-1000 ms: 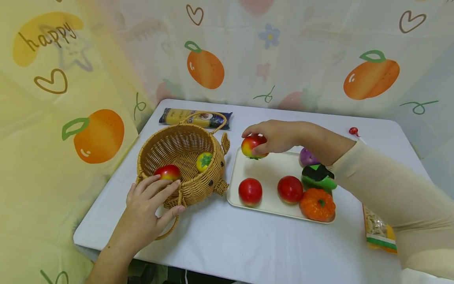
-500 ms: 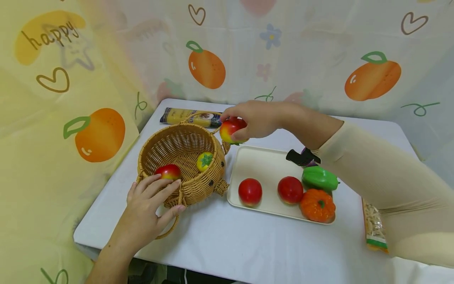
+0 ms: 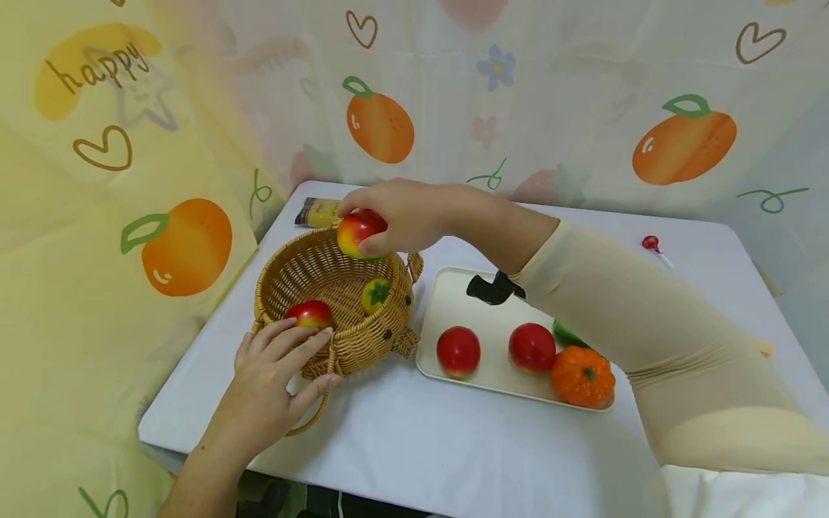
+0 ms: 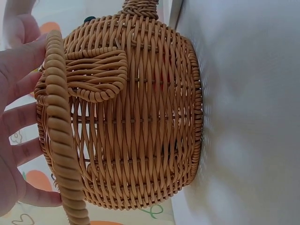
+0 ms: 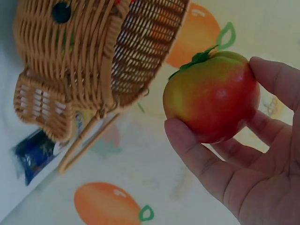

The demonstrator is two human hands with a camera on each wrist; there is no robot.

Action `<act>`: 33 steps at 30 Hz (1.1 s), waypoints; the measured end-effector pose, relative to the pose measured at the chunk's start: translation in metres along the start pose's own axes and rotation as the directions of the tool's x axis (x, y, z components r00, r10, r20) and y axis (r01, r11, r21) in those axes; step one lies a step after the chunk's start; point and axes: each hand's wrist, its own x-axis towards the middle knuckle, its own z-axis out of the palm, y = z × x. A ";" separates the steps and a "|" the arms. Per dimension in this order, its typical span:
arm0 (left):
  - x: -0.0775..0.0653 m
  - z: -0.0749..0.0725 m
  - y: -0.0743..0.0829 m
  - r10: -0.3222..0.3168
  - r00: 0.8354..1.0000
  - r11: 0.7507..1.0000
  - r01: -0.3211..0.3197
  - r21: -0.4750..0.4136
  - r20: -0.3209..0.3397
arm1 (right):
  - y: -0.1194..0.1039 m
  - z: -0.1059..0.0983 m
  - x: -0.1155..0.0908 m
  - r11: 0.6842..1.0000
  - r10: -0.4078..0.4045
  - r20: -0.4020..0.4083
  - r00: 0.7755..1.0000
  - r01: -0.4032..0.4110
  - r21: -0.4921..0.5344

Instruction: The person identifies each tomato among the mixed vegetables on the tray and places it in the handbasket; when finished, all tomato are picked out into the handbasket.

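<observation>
My right hand (image 3: 411,216) pinches a red and yellow toy tomato (image 3: 360,232) with a green calyx, above the far side of the wicker basket (image 3: 352,349). In the right wrist view, thumb and fingers hold this tomato (image 5: 213,96) from its sides, apart from the basket (image 5: 86,56). Inside the basket lie a red and yellow fruit (image 3: 311,313) and a yellow fruit with green leaves (image 3: 376,295). My left hand (image 3: 268,378) rests on the basket's near rim with straight fingers. In the left wrist view, its spread fingers lie behind the basket's handle (image 4: 63,140).
A cream tray (image 3: 447,291) right of the basket bears two red tomatoes (image 3: 458,351), an orange pumpkin (image 3: 583,375) and a partly hidden green vegetable (image 3: 567,333). A yellow package (image 3: 320,212) lies behind the basket. A red-headed stick (image 3: 650,243) lies far right.
My right hand has carried the tomato leftward from above the tray's far left corner to above the basket. The left hand stays at the rim. My right sleeve now hides the purple vegetable.
</observation>
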 end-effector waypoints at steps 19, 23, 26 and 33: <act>0.000 0.001 0.000 0.004 1.000 1.000 -0.004 -0.008 0.002 | -0.015 0.056 0.037 0.996 -0.022 0.060 0.998 0.027 -0.079; 0.000 0.001 0.001 -0.003 1.000 1.000 0.003 -0.004 0.006 | -0.013 0.063 0.038 0.996 -0.013 0.083 0.996 0.021 -0.089; 0.000 0.001 0.001 -0.003 1.000 1.000 0.003 -0.008 0.005 | -0.011 0.067 0.038 0.996 -0.008 0.090 0.996 0.016 -0.093; 0.000 0.001 0.000 0.005 1.000 1.000 -0.005 -0.007 -0.002 | -0.008 0.068 0.037 0.997 -0.006 0.096 0.995 0.013 -0.080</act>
